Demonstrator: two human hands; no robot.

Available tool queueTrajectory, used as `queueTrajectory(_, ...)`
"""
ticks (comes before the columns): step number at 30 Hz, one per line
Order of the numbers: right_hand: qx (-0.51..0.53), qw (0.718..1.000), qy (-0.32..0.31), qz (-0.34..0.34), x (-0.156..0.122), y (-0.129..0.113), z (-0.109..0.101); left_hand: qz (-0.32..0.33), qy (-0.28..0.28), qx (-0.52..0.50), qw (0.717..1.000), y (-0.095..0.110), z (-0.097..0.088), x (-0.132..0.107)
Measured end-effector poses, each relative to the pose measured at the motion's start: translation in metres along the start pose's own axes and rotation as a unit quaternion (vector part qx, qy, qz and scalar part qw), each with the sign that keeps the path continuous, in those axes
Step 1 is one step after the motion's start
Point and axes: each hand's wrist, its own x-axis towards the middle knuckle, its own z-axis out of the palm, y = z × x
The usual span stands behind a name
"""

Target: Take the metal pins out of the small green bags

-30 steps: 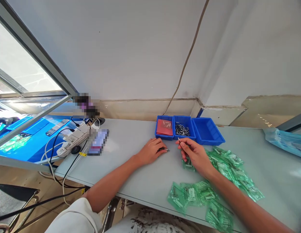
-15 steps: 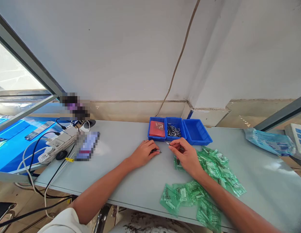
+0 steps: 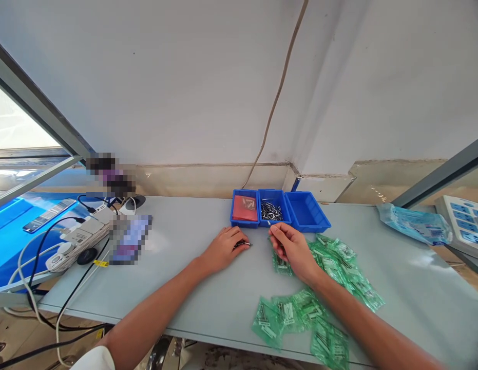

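Note:
My left hand (image 3: 223,250) rests on the table with its fingers curled over some dark, thin metal screws (image 3: 242,244), whose ends stick out by the fingertips. Thumb and forefinger of my right hand (image 3: 290,249) are pinched on a small shiny screw (image 3: 269,223), just in front of the bins. In the middle blue bin (image 3: 285,218) lies a heap of loose metal screws (image 3: 271,210). The left blue bin (image 3: 244,224) holds a red sheet or packet (image 3: 244,208). Nothing lies in the right blue bin (image 3: 308,208).
Green plastic bags (image 3: 333,267) of small parts lie under and beside my right forearm, with more green bags (image 3: 267,321) at the front edge. A blurred phone-like object (image 3: 131,239), a power strip (image 3: 84,234) and cables are at left; a blue plastic package (image 3: 414,224) is at right.
The camera view has shifted slightly. My right hand has turned a little, its fingers closing in more around the small screw. My left hand stays in place on the table.

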Motion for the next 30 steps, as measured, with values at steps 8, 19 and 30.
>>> queueTrajectory(8,-0.104,0.989,0.032,-0.098,0.004,0.006,-0.004,0.007,0.002,-0.012,1.000,0.002,-0.002,0.000)
queueTrajectory(19,-0.542,0.780,-0.108,-0.294,0.002,0.020,0.005,0.003,0.006,-0.037,0.999,0.003,-0.002,-0.001)
queueTrajectory(30,-0.532,0.788,-0.101,-0.295,0.001,0.016,0.006,-0.004,0.004,-0.039,0.999,0.006,-0.004,0.000)
